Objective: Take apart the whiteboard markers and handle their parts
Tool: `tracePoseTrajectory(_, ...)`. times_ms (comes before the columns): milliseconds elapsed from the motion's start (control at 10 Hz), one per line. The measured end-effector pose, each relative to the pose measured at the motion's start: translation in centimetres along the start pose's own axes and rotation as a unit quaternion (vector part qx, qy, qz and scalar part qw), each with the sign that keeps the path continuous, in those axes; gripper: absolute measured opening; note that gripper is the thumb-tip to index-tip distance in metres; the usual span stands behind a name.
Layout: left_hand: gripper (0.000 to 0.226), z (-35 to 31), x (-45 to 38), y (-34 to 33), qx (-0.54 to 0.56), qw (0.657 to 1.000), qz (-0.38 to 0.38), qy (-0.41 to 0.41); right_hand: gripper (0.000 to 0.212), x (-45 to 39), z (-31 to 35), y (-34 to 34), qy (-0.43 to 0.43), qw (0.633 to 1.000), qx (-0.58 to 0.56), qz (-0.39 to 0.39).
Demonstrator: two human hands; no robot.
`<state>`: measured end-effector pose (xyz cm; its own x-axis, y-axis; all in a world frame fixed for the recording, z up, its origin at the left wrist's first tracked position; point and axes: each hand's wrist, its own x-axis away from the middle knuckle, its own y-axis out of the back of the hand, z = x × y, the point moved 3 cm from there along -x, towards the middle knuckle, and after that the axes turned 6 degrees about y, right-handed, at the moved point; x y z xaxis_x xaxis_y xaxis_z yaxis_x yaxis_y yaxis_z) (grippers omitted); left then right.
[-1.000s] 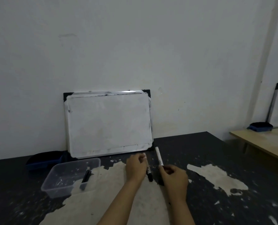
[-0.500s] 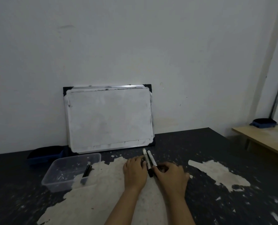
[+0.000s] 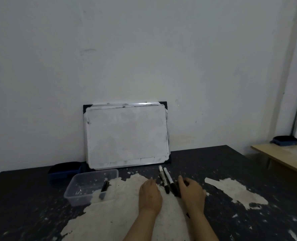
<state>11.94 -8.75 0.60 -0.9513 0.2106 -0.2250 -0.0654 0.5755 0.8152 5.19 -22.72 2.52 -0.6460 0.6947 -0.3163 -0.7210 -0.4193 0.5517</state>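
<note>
Now two markers [image 3: 165,179] lie side by side between both hands, left hand [image 3: 150,194] at nine o'clock and right hand [image 3: 193,193] at three, each loosely open and empty.

Worn table [image 3: 213,164]: markers [image 3: 167,180], tub [image 3: 92,186], whiteboard [image 3: 127,134].

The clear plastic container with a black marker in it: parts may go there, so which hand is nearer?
Left hand: just right of the clear plastic container. Right hand lies farther right, beyond the two markers.
</note>
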Motion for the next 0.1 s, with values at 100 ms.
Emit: tracePoseTrajectory(100, 0.051, 0.29, 1.64, 1.01, -0.083, 0.996, 0.003, -0.023, 0.038, 0.19, -0.62, -0.16, -0.018, 0.999, -0.040, 0.012)
